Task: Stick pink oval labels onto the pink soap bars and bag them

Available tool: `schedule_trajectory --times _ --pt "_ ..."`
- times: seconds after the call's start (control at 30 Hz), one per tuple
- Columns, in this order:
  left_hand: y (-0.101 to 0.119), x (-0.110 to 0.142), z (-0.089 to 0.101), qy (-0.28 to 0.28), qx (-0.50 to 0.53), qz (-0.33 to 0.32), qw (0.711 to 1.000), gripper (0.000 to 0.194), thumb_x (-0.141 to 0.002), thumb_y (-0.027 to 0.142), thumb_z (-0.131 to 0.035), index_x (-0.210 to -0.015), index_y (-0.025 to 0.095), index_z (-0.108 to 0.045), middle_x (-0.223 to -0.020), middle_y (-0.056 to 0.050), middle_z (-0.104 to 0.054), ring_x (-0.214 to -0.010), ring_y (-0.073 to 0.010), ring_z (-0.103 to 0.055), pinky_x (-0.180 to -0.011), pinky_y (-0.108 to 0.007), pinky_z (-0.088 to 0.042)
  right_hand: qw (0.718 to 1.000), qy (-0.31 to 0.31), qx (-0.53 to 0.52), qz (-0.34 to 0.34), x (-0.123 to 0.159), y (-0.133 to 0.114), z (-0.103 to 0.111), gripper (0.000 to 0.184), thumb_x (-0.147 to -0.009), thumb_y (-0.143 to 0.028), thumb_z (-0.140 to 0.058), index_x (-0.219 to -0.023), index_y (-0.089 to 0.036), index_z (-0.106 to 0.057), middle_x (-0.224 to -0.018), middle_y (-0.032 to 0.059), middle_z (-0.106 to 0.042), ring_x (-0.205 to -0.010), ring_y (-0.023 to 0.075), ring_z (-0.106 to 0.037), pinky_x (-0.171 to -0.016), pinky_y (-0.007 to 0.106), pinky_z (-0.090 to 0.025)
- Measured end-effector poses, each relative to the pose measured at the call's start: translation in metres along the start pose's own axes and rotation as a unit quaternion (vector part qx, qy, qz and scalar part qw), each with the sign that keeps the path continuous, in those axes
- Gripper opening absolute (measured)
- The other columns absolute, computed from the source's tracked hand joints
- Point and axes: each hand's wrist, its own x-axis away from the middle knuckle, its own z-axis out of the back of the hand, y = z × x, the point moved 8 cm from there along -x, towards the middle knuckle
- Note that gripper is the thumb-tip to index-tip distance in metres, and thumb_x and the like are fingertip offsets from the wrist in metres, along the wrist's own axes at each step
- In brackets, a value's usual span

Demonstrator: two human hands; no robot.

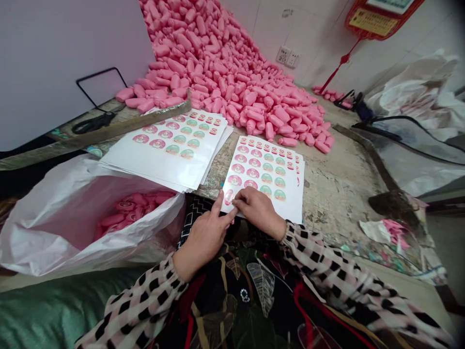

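My right hand [259, 211] is closed over the near left corner of a printed sticker sheet [290, 211]. Its thumb and forefinger pinch at the edge of a pink oval sticker [228, 197]. Beside it, my left hand [208, 235] has its forefinger stretched up to the sheet's edge, while the other fingers curl underneath. A bit of pink shows under those fingers, apparently a small pink packet, mostly hidden by the hands. Rows of pink and green round stickers cover the sheet, with small red ones along its far and right edges.
A second stack of sticker sheets [145, 162] lies to the left, under a long flat strip [109, 133]. Pink packets [225, 72] are heaped at the back. An open white sack [54, 213] holds more. Black scissors [93, 122] lie far left; a hammer-like tool [390, 201] lies right.
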Motion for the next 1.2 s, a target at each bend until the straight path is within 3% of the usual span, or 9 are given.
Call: schedule_trajectory --times 0.23,0.47,0.67,0.8,0.97,1.2 --pt "0.0 -0.001 0.0 -0.01 -0.033 -0.009 0.999 0.062 -0.087 0.02 -0.046 -0.141 0.041 -0.024 -0.153 -0.011 -0.01 -0.087 -0.0204 -0.06 -0.075 -0.036 -0.048 0.999 0.018 0.002 -0.027 0.002 0.008 -0.001 0.016 -0.087 -0.033 -0.05 -0.085 -0.02 -0.059 -0.085 0.0012 -0.059 -0.08 0.0132 -0.053 -0.068 0.024 -0.035" --pt "-0.001 -0.007 0.0 -0.011 -0.046 -0.024 0.999 0.062 -0.089 0.023 -0.043 -0.142 0.043 -0.018 -0.152 -0.013 -0.009 -0.083 -0.0193 -0.061 -0.07 -0.035 -0.049 0.996 0.033 0.087 0.009 0.004 -0.002 0.009 0.017 -0.089 -0.031 -0.047 -0.086 -0.021 -0.06 -0.089 0.0028 -0.058 -0.078 0.0143 -0.054 -0.063 0.026 -0.032" --pt "-0.001 -0.007 -0.003 -0.004 -0.032 -0.024 0.999 0.062 -0.089 0.022 -0.043 -0.142 0.041 -0.018 -0.152 -0.013 -0.008 -0.084 -0.0188 -0.06 -0.073 -0.035 -0.048 0.999 0.002 -0.019 -0.036 -0.004 0.01 0.004 0.013 -0.085 -0.03 -0.052 -0.083 -0.021 -0.06 -0.085 0.0007 -0.062 -0.079 0.0135 -0.054 -0.066 0.024 -0.034" --pt "-0.002 -0.007 -0.003 -0.002 -0.024 -0.025 0.999 0.064 -0.088 0.02 -0.044 -0.142 0.042 -0.019 -0.153 -0.012 -0.006 -0.086 -0.0192 -0.061 -0.075 -0.035 -0.048 0.999 0.003 0.034 -0.018 -0.001 0.008 0.009 0.011 -0.085 -0.028 -0.052 -0.082 -0.021 -0.06 -0.086 0.0014 -0.061 -0.08 0.0144 -0.054 -0.065 0.025 -0.033" --pt "-0.002 -0.007 -0.005 0.004 -0.02 -0.024 1.0 0.058 -0.087 0.019 -0.046 -0.139 0.041 -0.029 -0.153 -0.011 -0.007 -0.088 -0.0194 -0.061 -0.075 -0.035 -0.048 0.996 0.052 0.058 -0.032 0.002 0.015 0.017 0.014 -0.087 -0.031 -0.049 -0.085 -0.021 -0.058 -0.088 0.0019 -0.058 -0.081 0.0147 -0.054 -0.065 0.025 -0.033" --pt "-0.003 -0.007 -0.006 0.015 -0.018 -0.03 0.999 0.058 -0.087 0.019 -0.047 -0.138 0.041 -0.03 -0.153 -0.01 -0.01 -0.088 -0.0193 -0.06 -0.074 -0.035 -0.049 0.994 0.091 0.043 -0.041 -0.008 0.021 0.012 0.016 -0.089 -0.032 -0.046 -0.085 -0.021 -0.057 -0.09 0.0023 -0.058 -0.084 0.0149 -0.054 -0.069 0.025 -0.035"
